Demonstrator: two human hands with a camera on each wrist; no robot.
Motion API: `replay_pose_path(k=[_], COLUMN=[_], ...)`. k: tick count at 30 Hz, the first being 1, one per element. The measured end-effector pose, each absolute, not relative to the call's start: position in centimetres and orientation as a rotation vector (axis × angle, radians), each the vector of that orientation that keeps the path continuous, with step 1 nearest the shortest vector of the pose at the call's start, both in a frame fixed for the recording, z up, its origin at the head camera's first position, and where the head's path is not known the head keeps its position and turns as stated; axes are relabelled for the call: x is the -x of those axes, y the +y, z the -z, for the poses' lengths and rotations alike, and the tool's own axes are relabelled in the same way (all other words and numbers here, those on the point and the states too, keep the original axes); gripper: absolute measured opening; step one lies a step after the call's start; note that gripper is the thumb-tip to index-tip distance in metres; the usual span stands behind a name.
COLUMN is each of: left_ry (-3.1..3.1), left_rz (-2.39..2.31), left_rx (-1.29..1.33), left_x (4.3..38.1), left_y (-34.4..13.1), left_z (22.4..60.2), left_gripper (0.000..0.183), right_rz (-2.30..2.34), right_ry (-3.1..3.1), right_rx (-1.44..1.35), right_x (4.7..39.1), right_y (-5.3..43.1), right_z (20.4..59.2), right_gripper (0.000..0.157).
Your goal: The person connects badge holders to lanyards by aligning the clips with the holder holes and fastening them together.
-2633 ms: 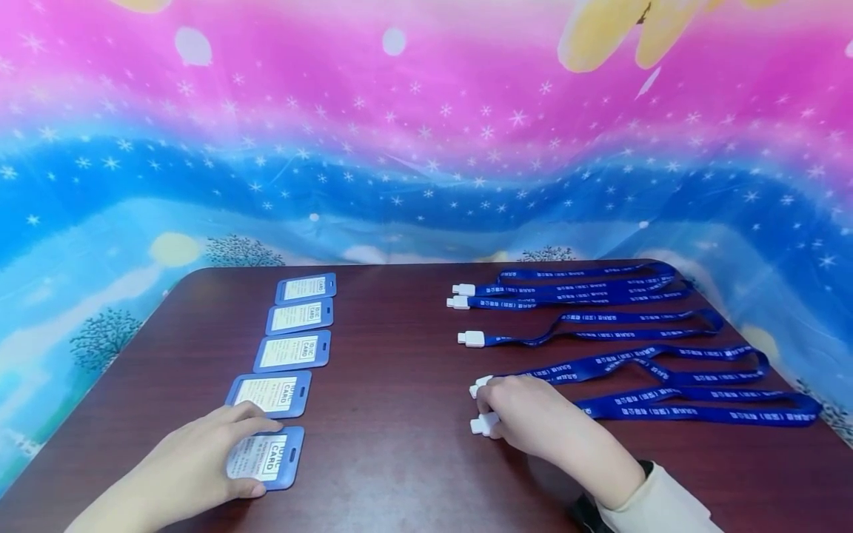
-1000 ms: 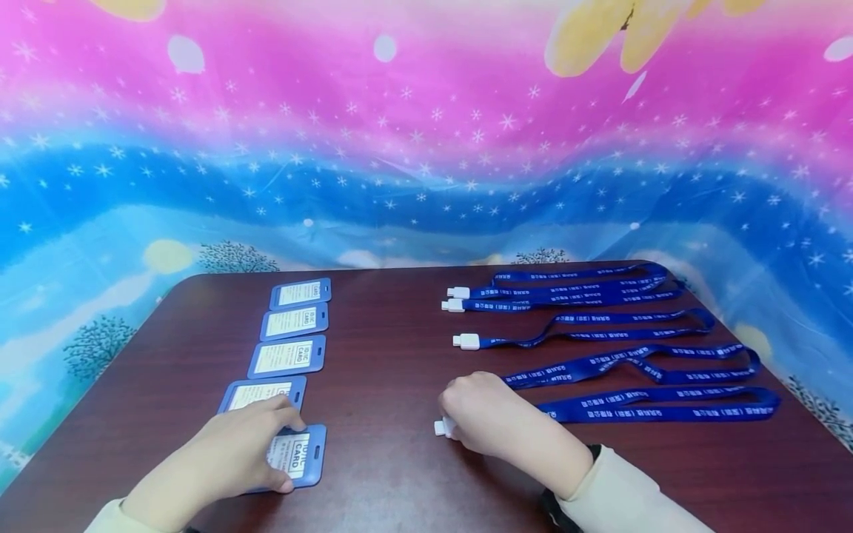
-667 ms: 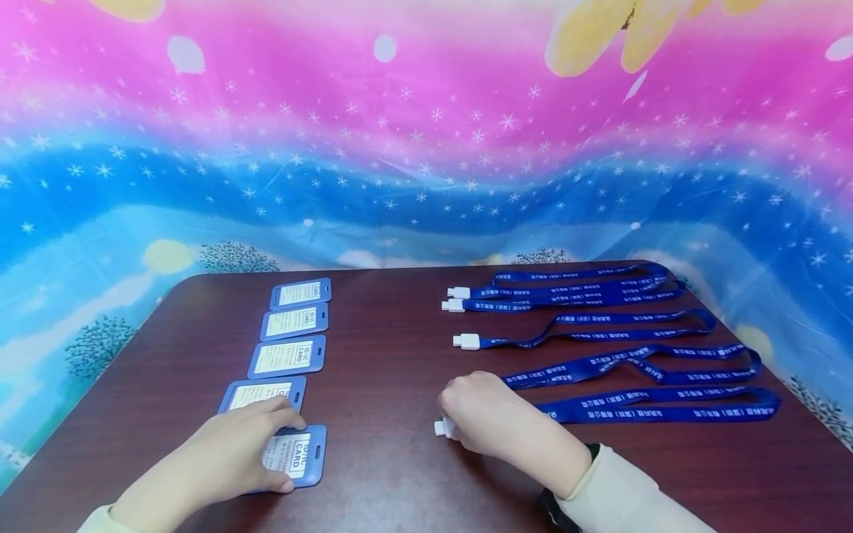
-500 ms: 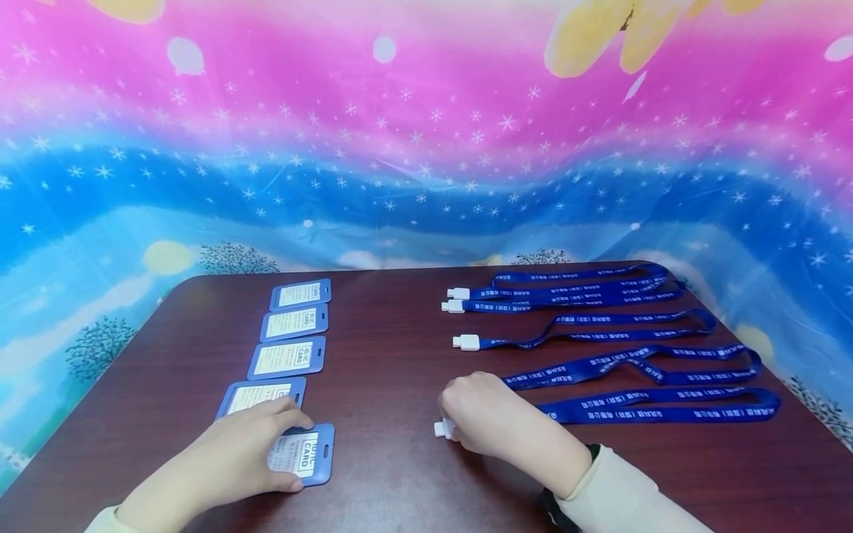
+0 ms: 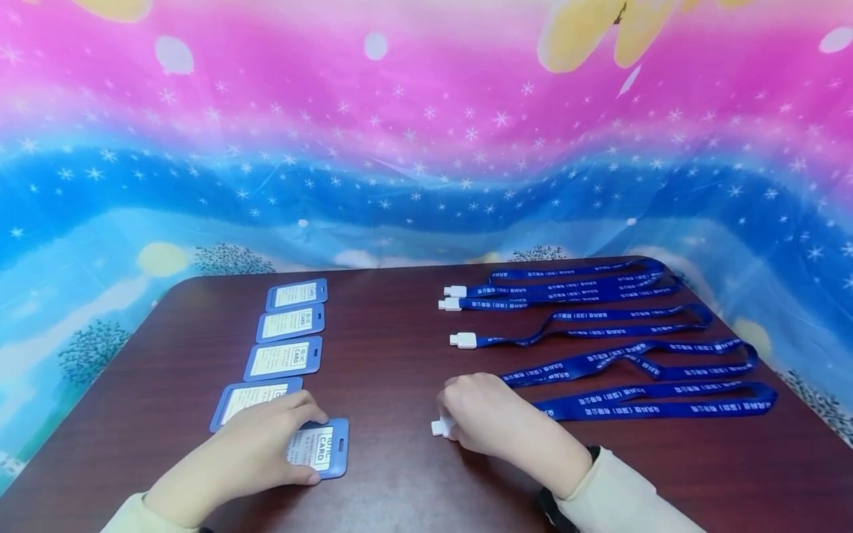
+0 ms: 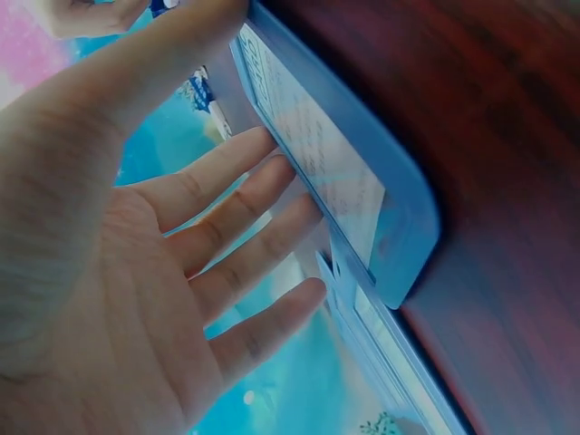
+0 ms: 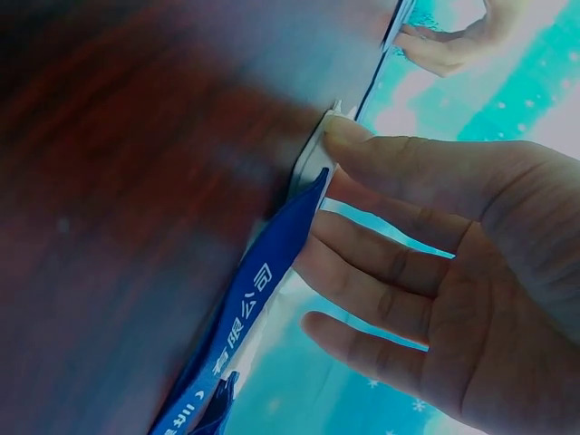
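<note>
My left hand (image 5: 256, 444) grips the nearest blue ID card holder (image 5: 338, 448) between thumb and fingers across its long edges; the palm covers its left part. In the left wrist view the holder (image 6: 412, 236) lies almost flat, close to the table. My right hand (image 5: 486, 414) pinches the white clip (image 5: 440, 428) of the nearest blue lanyard (image 5: 666, 407), the thumb on top of it in the right wrist view. The clip's tip points left toward the card holder, with a gap between them. White lettering runs along the strap (image 7: 240, 313).
Several more card holders (image 5: 283, 357) form a column behind my left hand. Several other blue lanyards (image 5: 626, 329) lie spread on the right, white clips (image 5: 463, 340) facing left. The dark wooden table (image 5: 380, 355) ends at a colourful backdrop (image 5: 413, 133).
My left hand has slid the nearest card holder to the right, away from its column. Earlier, my right hand drew the nearest lanyard's clip leftward; it has since stayed nearly still.
</note>
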State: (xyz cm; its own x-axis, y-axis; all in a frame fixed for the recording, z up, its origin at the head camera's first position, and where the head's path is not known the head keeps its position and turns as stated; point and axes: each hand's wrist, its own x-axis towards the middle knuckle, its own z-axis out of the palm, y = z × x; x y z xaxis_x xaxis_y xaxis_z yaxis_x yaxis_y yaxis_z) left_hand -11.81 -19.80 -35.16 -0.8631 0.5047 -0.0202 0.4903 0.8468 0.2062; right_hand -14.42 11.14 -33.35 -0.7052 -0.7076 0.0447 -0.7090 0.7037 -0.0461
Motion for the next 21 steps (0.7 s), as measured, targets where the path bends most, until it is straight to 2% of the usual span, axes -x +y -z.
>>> replay_pose_path(k=[9, 21], left_ry=[2.922, 2.941], left_rz=[-0.418, -0.49], left_rx=[-0.709, -0.778], left_x=[11.76, 11.94], left_y=[-19.73, -20.19], left_z=[35.57, 36.07], left_gripper=[0.058, 0.057], right_rz=[-0.084, -0.018], right_ry=[-2.892, -2.94], right_rx=[-1.205, -1.18], right_x=[14.61, 14.32], right_y=[11.22, 10.54], right_z=[33.37, 33.1], right_gripper=[0.018, 0.022])
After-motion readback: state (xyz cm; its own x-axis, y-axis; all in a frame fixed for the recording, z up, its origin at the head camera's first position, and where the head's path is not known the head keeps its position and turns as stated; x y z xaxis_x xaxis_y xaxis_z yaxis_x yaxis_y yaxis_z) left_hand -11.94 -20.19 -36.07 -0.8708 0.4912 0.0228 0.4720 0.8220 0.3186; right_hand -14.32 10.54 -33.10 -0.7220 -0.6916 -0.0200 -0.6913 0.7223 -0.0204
